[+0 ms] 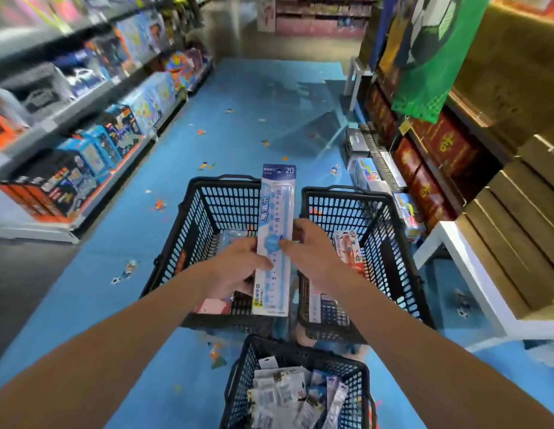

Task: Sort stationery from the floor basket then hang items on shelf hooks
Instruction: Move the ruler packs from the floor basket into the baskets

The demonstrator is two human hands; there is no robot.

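Over the gap between the two far baskets, head view: both hands are holding the ruler pack [274, 239] upright. The left hand [238, 264] is pinching its left edge and the right hand [313, 252] its right, so each grip is closing on the pack. My worry is that the sleeve is looking slick and the pinches light. It could be slipping down onto the blue floor [115, 289] between the left basket [207, 212] and right basket [331, 209], or landing in the wrong one. The near basket [238, 382] is sitting full of mixed packs.
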